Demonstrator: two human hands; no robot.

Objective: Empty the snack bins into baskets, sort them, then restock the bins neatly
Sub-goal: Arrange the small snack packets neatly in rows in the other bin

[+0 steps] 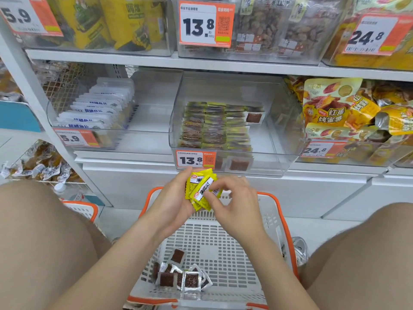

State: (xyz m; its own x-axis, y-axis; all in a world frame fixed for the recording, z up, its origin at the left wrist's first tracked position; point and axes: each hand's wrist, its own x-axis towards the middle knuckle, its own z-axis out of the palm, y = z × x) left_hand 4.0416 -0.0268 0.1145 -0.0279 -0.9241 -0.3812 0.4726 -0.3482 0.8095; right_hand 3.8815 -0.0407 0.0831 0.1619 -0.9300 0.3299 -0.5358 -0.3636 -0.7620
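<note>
Fingers of the left hand [176, 198] curl up around a small stack of yellow packets [202, 190], cradling it from below so the pile keeps square. The right hand [234, 198] pinches the top packet between thumb and fingertips, likely to line it up with the rest before the stack goes into the clear bin [279, 135] just above. That bin sits forward at the shelf edge, probably for easier reach, and holds tidy rows of packets [214, 126] standing on edge along its left and middle, with its right side bare, so restocking looks partly done. Directly under the hands sits a white basket [212, 242] with an orange rim, set between the person's knees to keep stock within reach. A few brown packets [178, 276] lie loose in its near corner. Around this, white shelving runs across a shop aisle. On the left is a bin of white packets [96, 108] filed in a row, and on the right a bin heaped with orange bags [330, 110]. Orange price tags [195, 159] hang on the bin fronts.
</note>
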